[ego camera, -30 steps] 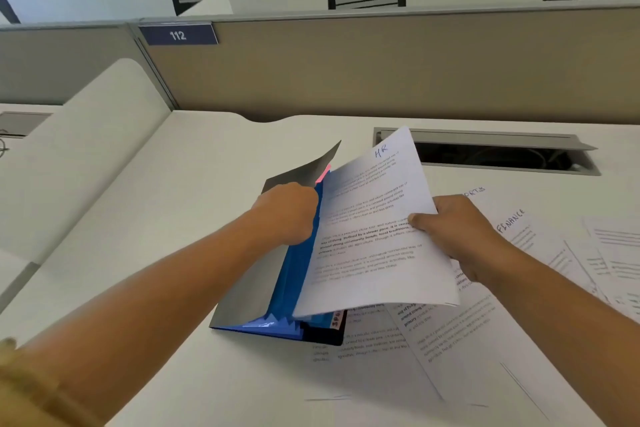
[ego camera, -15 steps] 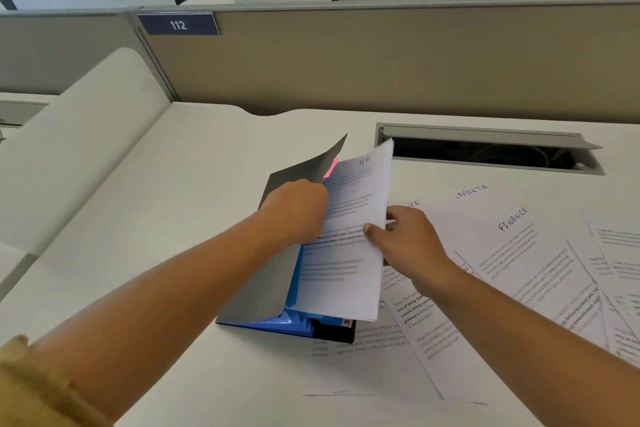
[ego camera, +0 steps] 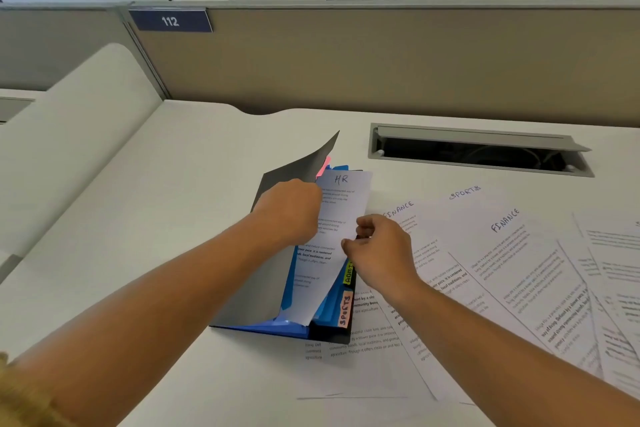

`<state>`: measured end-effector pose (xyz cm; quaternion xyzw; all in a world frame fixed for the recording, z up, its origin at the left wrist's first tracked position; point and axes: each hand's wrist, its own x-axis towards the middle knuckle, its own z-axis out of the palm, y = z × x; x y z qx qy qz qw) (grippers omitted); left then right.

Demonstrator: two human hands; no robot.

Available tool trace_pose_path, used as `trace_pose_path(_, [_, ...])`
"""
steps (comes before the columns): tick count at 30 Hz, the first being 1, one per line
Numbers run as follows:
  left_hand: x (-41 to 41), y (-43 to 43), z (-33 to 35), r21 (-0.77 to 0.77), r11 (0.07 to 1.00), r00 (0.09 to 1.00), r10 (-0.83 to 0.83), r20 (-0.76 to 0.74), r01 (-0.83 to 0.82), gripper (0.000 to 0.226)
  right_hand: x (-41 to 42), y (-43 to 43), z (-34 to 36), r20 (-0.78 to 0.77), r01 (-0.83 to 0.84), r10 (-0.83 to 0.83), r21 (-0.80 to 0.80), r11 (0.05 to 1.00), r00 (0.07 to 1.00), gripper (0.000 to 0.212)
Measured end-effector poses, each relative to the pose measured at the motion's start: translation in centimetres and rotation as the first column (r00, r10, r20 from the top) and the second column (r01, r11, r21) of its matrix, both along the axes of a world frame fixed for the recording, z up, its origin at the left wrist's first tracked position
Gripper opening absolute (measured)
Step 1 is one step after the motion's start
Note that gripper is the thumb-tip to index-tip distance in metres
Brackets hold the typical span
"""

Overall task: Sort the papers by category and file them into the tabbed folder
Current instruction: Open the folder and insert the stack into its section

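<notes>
A tabbed folder (ego camera: 242, 288) with a grey cover and blue dividers lies open on the white desk. My left hand (ego camera: 289, 210) holds the grey cover up. A white sheet headed "HR" (ego camera: 337, 204) lies partly inside the folder, between the cover and the blue dividers. My right hand (ego camera: 377, 250) pinches that sheet's right edge. Coloured tabs stick out at the folder's right side, one orange tab reading "SPORTS" (ego camera: 344, 312) and a yellow one (ego camera: 349, 274) above it. Loose sheets headed "FINANCE" (ego camera: 505, 246) and "SPORTS" (ego camera: 464, 192) are spread to the right.
An open cable hatch (ego camera: 478, 151) is set into the desk behind the papers. A beige partition (ego camera: 381, 59) with a "112" plate (ego camera: 170, 21) closes the back. More printed sheets (ego camera: 363, 357) lie under and in front of the folder.
The HR sheet has gone from raised and tilted over the folder to lying down inside it. My right hand moved left and down with it. My left hand kept the cover lifted.
</notes>
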<state>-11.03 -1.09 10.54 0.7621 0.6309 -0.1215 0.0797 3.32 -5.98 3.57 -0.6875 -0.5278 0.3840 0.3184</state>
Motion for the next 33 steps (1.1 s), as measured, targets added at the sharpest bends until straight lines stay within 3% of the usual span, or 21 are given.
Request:
trace_pose_path(3, [-0.3,0.1,0.1,0.009,1.0,1.0,0.001,-0.002,-0.001,0.019,0.7,1.0,0.1,0.012,0.092,-0.092,-0.008,0.996,0.996,0.042])
trace_pose_path(8, [-0.2,0.0,0.3,0.012,1.0,1.0,0.008,0.017,-0.008,0.019,0.3,1.6,0.6,0.159,-0.075,0.1,-0.154,0.985,0.982,0.028])
trace_pose_path(13, [-0.2,0.0,0.1,0.015,1.0,0.999,0.02,0.043,-0.021,0.018,-0.6,2.1,0.0,0.17,-0.056,0.075,-0.111,0.992,0.983,0.044])
trace_pose_path(21, [-0.3,0.1,0.7,0.036,0.999,0.998,0.037,0.048,-0.039,0.011,-1.7,2.7,-0.3,0.259,-0.09,0.065,0.088,0.992,0.964,0.027])
trace_pose_path(26, [-0.3,-0.1,0.9,0.037,0.999,0.999,0.026,0.02,-0.027,0.012,-2.9,3.0,0.4,0.252,-0.165,0.141,0.074,0.984,0.957,0.053])
trace_pose_path(30, [-0.3,-0.1,1.0,0.041,0.998,0.999,0.04,0.015,-0.041,0.021,-3.9,3.5,0.8,0.394,-0.23,0.25,-0.098,0.968,0.884,0.054])
trace_pose_path(33, [-0.4,-0.2,1.2,0.058,0.997,0.998,0.051,0.022,-0.052,0.03,-4.1,2.8,1.1,0.612,-0.274,0.248,-0.054,0.96,0.751,0.069])
